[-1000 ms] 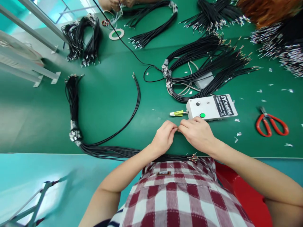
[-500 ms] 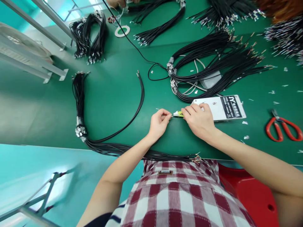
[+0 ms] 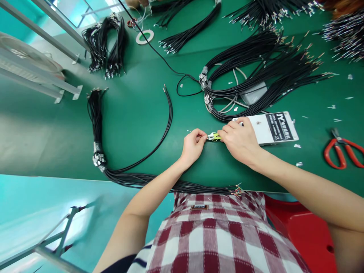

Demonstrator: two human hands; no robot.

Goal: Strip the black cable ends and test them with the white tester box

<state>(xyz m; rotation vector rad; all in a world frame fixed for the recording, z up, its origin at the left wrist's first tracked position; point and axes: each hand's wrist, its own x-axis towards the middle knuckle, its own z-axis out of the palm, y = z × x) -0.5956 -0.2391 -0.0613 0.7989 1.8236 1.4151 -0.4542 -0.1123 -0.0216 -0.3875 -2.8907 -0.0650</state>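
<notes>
My left hand (image 3: 194, 146) is closed in a pinch on the end of a black cable, which is mostly hidden under the fingers and palm. Just right of the fingertips is the tip of a small yellow-green clip-like tool (image 3: 215, 136) with a pale nose. My right hand (image 3: 240, 138) is closed, thumb and fingers on the clip's right end, with its back against a white box (image 3: 263, 131) labelled JY. A tied bundle of black cables (image 3: 133, 179) runs behind my left forearm along the table's front edge, its stripped ends (image 3: 238, 190) near my apron.
Red-handled cutters (image 3: 338, 148) lie to the right among white scraps. More cable bundles (image 3: 241, 91) lie behind the box, with others (image 3: 106, 47) at back left beside a tape roll (image 3: 145, 36). Metal posts (image 3: 48, 79) stand on the left.
The yellow-green clip shows more fully between my hands, and its outline looks wider. Both hands stay almost in place; the view has shifted slightly.
</notes>
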